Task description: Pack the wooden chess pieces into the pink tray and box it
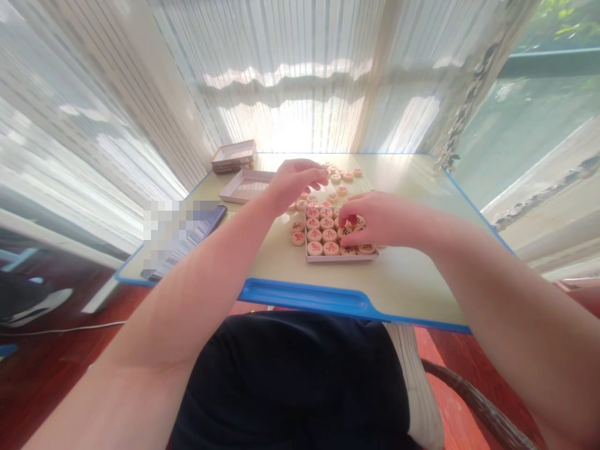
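A shallow white box [340,257] on the small table holds rows of round wooden chess pieces [321,235] marked in red and black. My right hand [379,219] rests over the box's right side, fingers curled, fingertips pinching a piece [347,230] in the box. My left hand [293,181] hovers behind the box above loose pieces [338,177] scattered on the tabletop. Its fingers are bent and together, and what they hold, if anything, is hidden. A few more pieces [297,238] lie just left of the box.
The beige table [412,281] has a blue rim and a blue groove along the near edge. An empty white tray [244,185] and a stacked box [233,155] sit at the back left. A dark flat object [206,224] lies at the left. Curtains surround the table.
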The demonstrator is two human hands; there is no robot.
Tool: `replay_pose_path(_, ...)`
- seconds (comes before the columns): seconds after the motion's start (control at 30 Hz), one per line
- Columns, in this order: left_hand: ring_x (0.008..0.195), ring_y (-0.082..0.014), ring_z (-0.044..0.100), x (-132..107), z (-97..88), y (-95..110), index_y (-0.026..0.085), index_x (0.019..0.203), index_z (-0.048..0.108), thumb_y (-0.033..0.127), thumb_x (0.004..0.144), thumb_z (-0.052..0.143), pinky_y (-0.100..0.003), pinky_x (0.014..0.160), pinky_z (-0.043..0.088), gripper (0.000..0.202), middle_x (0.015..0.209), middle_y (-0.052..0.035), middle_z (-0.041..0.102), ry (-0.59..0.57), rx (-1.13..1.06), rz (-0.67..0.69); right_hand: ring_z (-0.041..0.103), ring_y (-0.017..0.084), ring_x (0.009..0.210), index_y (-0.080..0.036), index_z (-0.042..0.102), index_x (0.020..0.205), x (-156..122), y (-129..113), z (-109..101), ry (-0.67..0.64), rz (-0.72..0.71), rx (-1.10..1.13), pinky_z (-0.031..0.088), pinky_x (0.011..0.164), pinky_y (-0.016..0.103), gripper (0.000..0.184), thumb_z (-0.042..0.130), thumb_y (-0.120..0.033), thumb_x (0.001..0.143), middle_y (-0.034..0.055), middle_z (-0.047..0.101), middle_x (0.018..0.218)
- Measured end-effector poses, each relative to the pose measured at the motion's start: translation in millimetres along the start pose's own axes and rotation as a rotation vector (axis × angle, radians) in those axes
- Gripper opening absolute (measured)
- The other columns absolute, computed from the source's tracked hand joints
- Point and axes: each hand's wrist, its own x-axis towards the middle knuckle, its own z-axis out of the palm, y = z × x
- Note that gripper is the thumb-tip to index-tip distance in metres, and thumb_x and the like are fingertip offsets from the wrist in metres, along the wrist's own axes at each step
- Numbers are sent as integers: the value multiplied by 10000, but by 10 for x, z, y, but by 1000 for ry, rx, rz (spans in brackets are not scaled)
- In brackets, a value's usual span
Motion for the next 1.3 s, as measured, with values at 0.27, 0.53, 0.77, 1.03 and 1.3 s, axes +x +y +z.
replay_pose_path(0.27,773,-163,635,-29,5,36,111,826,672,221,718,592,-324,732,491,174,780,-76,678,-32,11,25,554,161,664,-238,700,893,-19,3,-77,4,58,22,372,572,294,307,592,-477,734,20,663,801)
replay_pose_path(0.53,785,-147,638,-28,-10,23,128,850,659,236,743,548,-317,746,505,188,800,-59,679,-61,62,41,544,134,652,-255,725,842,-36,-50,-138,-139,81,47,374,593,280,269,562,-442,739,3,659,814)
replay_pose_path(0.77,772,-144,637,-45,4,40,125,834,657,228,748,562,-322,746,509,164,793,-59,677,-63,96,44,544,134,666,-258,731,849,-32,-33,-116,-106,75,40,384,608,281,267,565,-439,742,0,655,838)
replay_pose_path(1.03,754,-141,634,-41,7,52,126,811,656,242,746,550,-322,731,508,170,761,-50,671,-58,112,28,555,160,735,-255,740,854,10,-6,-75,95,137,28,409,677,320,246,541,-381,783,11,631,834)
replay_pose_path(1.3,736,-138,626,-56,25,69,119,819,661,239,731,565,-307,713,495,178,757,-63,672,-46,109,12,553,140,694,-258,741,832,56,100,8,56,126,74,402,625,297,207,588,-381,768,3,631,839)
